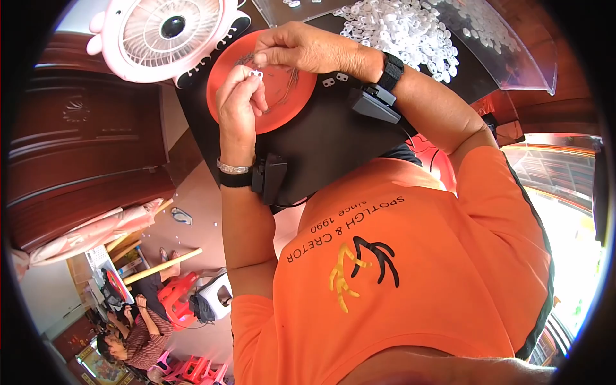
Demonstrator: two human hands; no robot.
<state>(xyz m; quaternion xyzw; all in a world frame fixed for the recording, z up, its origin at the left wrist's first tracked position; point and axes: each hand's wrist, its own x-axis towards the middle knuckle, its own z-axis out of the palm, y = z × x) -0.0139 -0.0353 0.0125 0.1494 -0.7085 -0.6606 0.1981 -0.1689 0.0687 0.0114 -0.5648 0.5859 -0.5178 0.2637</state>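
Left hand (240,106) and right hand (301,48) pinch one small white clip (256,74) over the red plate (289,96); at 1 o'clock the white clip heap (398,29) looks mostly unworked.

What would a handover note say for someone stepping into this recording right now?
Left hand: fingers pinch a small white plastic piece above the round orange plastic dish.
Right hand: fingertips closed beside that piece; whether it grips anything I cannot tell.
Heap of small white plastic pieces lies on the black tabletop; two loose ones beside the dish.
Done or left: unclear.
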